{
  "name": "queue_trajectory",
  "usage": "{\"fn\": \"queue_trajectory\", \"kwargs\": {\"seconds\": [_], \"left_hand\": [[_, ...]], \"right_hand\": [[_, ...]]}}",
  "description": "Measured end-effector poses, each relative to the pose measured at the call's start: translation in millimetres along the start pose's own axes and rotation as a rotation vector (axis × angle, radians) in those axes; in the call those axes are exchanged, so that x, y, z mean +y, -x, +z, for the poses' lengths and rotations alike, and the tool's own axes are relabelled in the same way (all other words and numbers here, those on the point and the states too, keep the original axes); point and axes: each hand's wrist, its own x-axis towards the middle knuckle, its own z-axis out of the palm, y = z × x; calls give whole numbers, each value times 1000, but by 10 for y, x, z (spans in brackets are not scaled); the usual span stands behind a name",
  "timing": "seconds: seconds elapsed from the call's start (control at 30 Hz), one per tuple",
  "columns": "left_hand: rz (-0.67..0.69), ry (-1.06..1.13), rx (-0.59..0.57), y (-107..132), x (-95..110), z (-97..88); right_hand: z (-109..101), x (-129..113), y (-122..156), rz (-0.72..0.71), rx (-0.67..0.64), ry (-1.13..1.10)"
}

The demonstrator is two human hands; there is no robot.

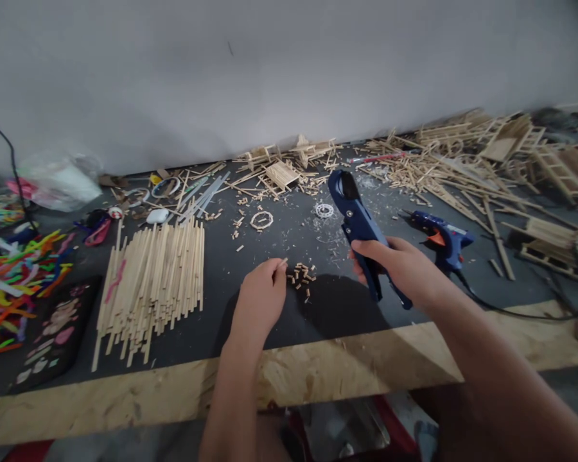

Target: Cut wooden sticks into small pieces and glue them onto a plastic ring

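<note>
My right hand grips the handles of a blue cutter, whose jaw points up and away from me. Over the dark table top, my left hand is closed in a pinch on a short piece of wooden stick. Just right of that hand lies a small heap of short cut stick bits. A wide stack of long wooden sticks lies to the left of my left hand.
A blue hot glue gun with its black cable lies right of the cutter. Loose sticks and stick-built frames cover the back and right. Coloured pipe cleaners lie at the left. A bare chipboard edge runs along the front.
</note>
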Motion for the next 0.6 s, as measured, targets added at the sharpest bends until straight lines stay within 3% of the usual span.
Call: {"fn": "queue_trajectory", "kwargs": {"seconds": [0.17,0.33,0.43,0.6], "left_hand": [[-118,14,-69,226,157,-50],[-51,4,-155,319,161,91],[6,3,-160,314,129,168],[-26,-30,-123,311,133,190]], "right_hand": [[-86,61,31,5,22,-96],[-113,117,46,42,50,-183],[-120,123,40,29,46,-200],[-121,118,19,16,38,-253]]}}
